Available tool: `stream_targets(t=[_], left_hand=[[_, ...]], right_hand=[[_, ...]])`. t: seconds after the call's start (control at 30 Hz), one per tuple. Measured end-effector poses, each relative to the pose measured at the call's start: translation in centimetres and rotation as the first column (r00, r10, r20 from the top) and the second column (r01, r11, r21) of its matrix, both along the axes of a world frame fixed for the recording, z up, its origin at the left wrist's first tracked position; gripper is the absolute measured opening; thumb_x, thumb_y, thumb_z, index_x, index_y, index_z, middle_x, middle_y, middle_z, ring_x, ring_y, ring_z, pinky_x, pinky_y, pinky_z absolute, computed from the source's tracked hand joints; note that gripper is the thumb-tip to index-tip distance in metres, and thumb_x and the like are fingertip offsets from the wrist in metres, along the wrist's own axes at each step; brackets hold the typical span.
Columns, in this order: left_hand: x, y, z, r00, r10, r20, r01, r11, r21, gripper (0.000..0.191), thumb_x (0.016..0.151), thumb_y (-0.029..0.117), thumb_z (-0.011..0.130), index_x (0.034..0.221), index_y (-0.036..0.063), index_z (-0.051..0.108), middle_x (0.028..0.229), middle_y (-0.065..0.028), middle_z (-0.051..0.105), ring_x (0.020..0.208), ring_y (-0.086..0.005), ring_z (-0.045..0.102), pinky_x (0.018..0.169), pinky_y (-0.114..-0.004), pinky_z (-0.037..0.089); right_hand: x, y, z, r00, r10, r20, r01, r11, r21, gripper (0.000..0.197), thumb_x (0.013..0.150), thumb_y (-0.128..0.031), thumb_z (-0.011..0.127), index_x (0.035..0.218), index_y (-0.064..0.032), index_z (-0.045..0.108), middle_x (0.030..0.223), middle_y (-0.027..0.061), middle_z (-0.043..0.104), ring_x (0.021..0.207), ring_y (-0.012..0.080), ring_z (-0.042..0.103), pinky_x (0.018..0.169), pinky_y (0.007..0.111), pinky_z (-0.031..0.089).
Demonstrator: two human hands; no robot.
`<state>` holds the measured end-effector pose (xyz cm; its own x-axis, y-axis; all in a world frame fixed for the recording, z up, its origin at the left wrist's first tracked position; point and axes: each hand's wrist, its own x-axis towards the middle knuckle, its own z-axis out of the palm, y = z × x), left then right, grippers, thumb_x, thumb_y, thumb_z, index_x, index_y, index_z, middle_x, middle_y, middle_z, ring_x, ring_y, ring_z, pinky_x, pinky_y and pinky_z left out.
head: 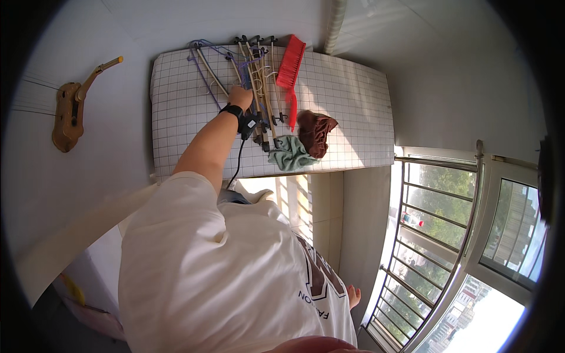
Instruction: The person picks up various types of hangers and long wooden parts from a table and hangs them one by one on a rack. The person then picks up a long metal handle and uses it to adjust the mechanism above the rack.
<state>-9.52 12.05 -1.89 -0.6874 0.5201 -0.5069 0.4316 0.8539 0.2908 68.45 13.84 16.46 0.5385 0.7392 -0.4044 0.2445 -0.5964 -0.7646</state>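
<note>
My left hand [240, 97] reaches over a table with its fingers curled on a clothes hanger [235, 69]; the fingertips are hidden. Beside it lies a bunch of clothes hangers [260, 84] with pale bars and black end clips, and thinner purple and blue hangers [207, 73] spread to the left. A red bench brush [290, 61] lies right of the bunch, its handle towards me. Nearer me are a crumpled brown cloth [315, 137] and a grey-green cloth [291, 154]. My right hand [354, 296] hangs low by my side, mostly hidden behind my shirt.
A white grid-patterned cover [353, 97] spans the table against the wall. A clothesline hand crank [68, 119] is mounted on the left wall. Metal railings [435, 194] and windows stand to the right, with a bottle [411, 219] by the bars. A black cable [239, 161] trails from my left wrist.
</note>
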Motion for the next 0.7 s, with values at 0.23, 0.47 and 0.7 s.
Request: stream_targets(t=[0.23, 0.47, 0.7], left_hand=[[1.0, -1.4, 0.3, 0.872, 0.424, 0.244, -0.479, 0.842, 0.249, 0.038, 0.087, 0.019, 0.051, 0.056, -0.0023, 0.051, 0.049, -0.0137, 0.048, 0.042, -0.0266, 0.043, 0.046, -0.043, 0.038], [3.0, -8.2, 2.5, 0.850, 0.521, 0.075, -0.471, 0.690, 0.550, 0.029, 0.094, 0.023, 0.046, 0.100, -0.0048, 0.053, 0.079, -0.0159, 0.061, 0.070, -0.0322, 0.060, 0.060, -0.044, 0.047], [3.2, -14.1, 4.7, 0.752, 0.576, 0.322, -0.628, 0.474, 0.618, 0.025, 0.094, 0.024, 0.048, 0.098, 0.0018, 0.059, 0.081, -0.0215, 0.063, 0.078, -0.0375, 0.062, 0.065, -0.045, 0.048]], right_hand=[[8.0, -3.9, -9.7, 0.995, 0.038, -0.091, -0.039, 0.999, -0.016, 0.053, 0.080, -0.001, 0.066, 0.126, -0.0050, 0.040, 0.093, 0.0090, 0.058, 0.074, 0.0185, 0.060, 0.061, 0.032, 0.053], [3.7, -2.9, -13.0, 0.979, 0.147, -0.144, -0.147, 0.989, 0.009, 0.047, 0.080, -0.001, 0.067, 0.121, -0.0021, 0.044, 0.085, 0.0097, 0.059, 0.065, 0.0178, 0.060, 0.056, 0.030, 0.051], [-6.1, 2.5, -7.9, 0.935, 0.290, -0.204, -0.299, 0.954, -0.013, 0.044, 0.084, -0.007, 0.063, 0.124, -0.0046, 0.045, 0.086, 0.0049, 0.061, 0.065, 0.0153, 0.059, 0.052, 0.027, 0.048]])
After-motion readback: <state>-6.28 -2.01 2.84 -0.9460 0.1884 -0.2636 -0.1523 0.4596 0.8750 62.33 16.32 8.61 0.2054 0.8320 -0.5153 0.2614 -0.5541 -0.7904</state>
